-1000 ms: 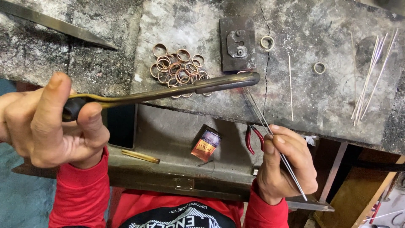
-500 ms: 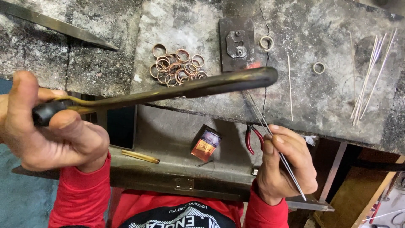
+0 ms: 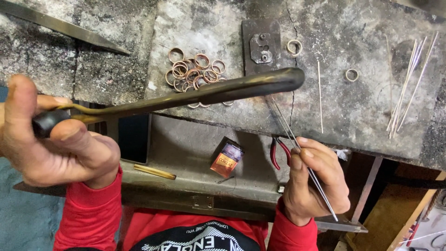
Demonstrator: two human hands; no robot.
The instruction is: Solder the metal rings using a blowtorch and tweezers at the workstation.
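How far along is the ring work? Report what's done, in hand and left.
Done, it seems: a pile of copper-coloured rings lies on the bench. In hand: the left hand holds a long dark tool over the bench edge, and the right hand holds tweezers pointing under its tip. Possibly left: two loose rings and a bundle of thin wires.

The left hand (image 3: 55,139) is curled tight with its thumb up high, and the right hand (image 3: 316,181) is pinched shut lower down, both arms in red sleeves.
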